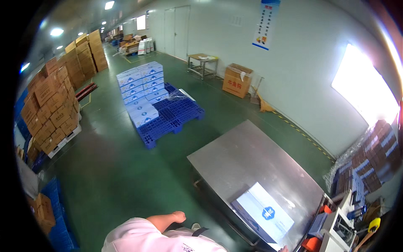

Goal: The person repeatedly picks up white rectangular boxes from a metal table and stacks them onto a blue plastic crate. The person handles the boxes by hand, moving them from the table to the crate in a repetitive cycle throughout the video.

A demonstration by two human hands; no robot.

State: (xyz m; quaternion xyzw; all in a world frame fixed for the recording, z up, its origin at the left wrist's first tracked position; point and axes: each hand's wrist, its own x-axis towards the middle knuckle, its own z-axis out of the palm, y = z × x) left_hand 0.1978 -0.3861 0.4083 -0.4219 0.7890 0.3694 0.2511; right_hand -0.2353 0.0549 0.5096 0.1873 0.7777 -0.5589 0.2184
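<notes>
A white and blue carton (263, 212) lies on the bare metal top of a steel table (247, 155), at the table's near end. Only a little of my right hand (283, 249) shows at the lower edge, right by the carton's near end; its fingers are mostly cut off from sight. My left hand (179, 216) hangs in front of my body, left of the table and apart from it. Its fingers are curled into a loose fist, and nothing shows in it.
A machine with orange parts (331, 229) adjoins the table's right end. Ahead, a blue pallet (176, 111) carries stacked white and blue cartons (142, 86). Brown cartons (52, 103) are piled at left. A broom (264, 105) and large brown box (237, 80) stand along the wall.
</notes>
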